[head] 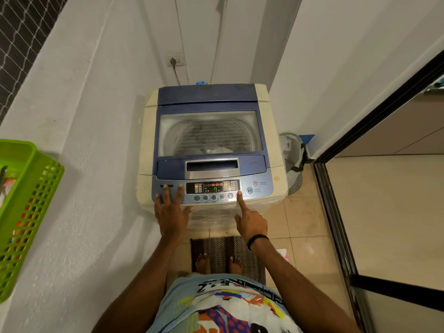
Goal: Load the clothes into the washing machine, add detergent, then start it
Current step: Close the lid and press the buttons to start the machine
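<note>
**Head view: rigid panel, small buttons, a light touch**

I see the washing machine [274, 140] against the wall, its glossy blue lid [206, 109] closed. The left hand [171, 207] lies flat, fingers spread, on the control panel [213, 188]. The right hand [252, 222] holds nothing, one straight fingertip [239, 193] at the button row's right end. The hard plastic looks smooth, so I'd press squarely.

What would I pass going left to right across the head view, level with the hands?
Green perforated plastic basket, left hand, right hand, grey fabric laundry hamper, black sliding-door frame.
</note>
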{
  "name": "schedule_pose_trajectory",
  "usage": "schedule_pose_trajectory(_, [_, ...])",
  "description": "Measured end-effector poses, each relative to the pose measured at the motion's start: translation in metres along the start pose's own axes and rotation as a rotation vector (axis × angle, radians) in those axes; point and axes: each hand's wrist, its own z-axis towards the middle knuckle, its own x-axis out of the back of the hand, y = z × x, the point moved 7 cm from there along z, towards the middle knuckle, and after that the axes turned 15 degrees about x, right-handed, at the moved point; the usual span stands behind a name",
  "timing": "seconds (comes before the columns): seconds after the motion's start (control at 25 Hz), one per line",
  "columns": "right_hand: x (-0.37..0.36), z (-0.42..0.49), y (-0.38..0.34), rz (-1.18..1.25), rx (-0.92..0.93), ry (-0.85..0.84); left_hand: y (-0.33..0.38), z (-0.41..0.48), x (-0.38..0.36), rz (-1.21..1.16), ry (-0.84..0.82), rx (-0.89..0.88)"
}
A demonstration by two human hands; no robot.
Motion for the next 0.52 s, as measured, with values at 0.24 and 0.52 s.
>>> schedule_pose_trajectory(0.24, [0.015,-0.015,0.018,0.068,-0.071,0.1,0.003,0.003,0.0,0.059,-0.037,0.013])
schedule_pose_trajectory(0.52, [0.017,-0.003,0.028,0.049,-0.07,0.048,0.011,0.005,0.003,-0.032,-0.057,-0.003])
